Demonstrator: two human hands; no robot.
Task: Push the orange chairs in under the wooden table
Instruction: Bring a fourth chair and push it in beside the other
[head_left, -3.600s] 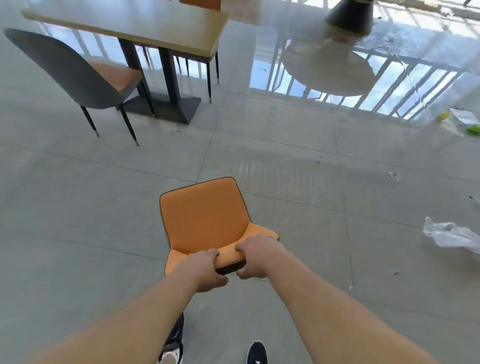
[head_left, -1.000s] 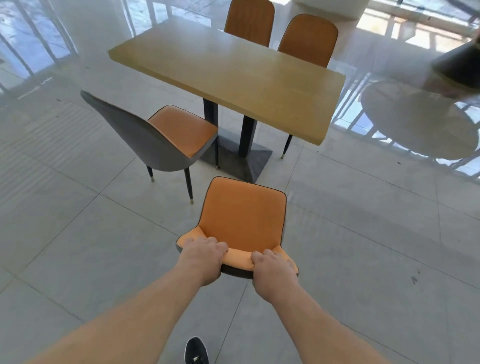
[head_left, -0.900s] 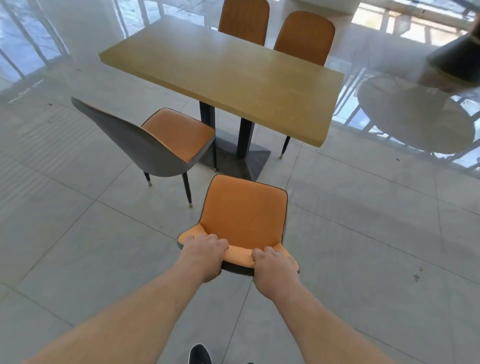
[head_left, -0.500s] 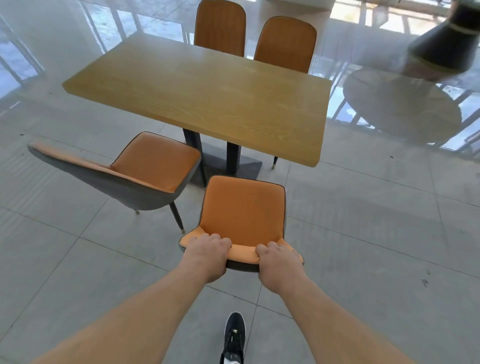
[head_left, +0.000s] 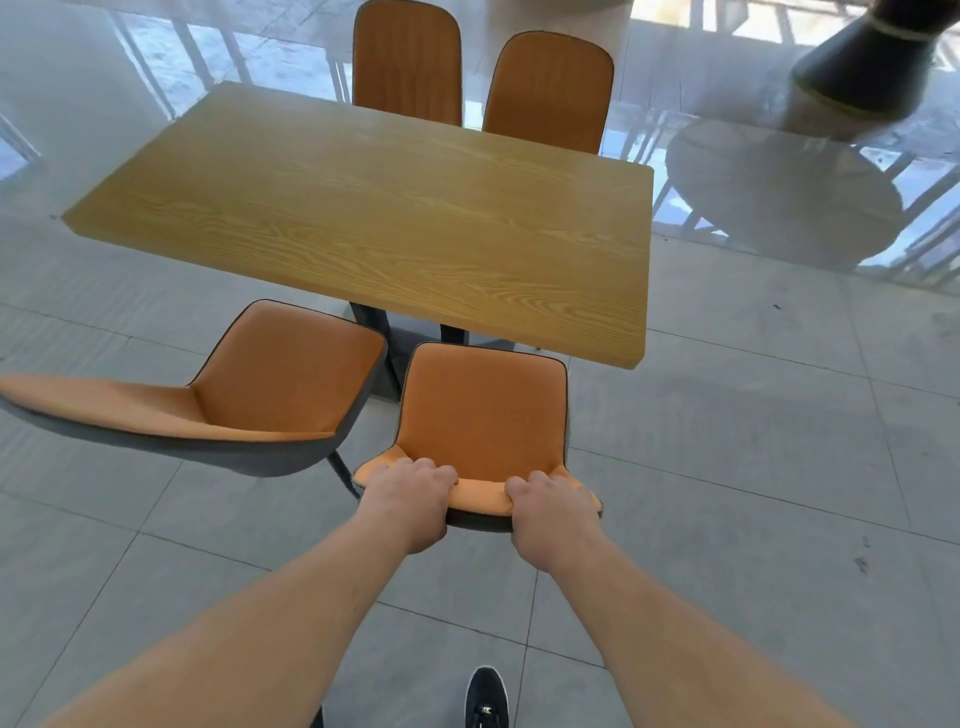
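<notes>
**Chair nearly at the bench**

Both hands' fingers (head_left: 434, 470) curled over the backrest's top edge, left hand (head_left: 410, 499) and right hand (head_left: 550, 512) gripping the orange padded chair with dark piping (head_left: 483, 415). Its seat front lay close to the near edge of the rectangular wooden bench (head_left: 374, 208) at twelve o'clock. The approach looked nearly over. The next move was likely a straight push under, clear of the grey-backed orange chair (head_left: 280, 379) at ten o'clock. Half a second earlier, the bench stood farther off.

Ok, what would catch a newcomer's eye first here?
The left hand and right hand grip the backrest of the centre orange chair, facing the near edge of the wooden table. A second chair stands angled to its left; two far chairs sit tucked in opposite.
</notes>
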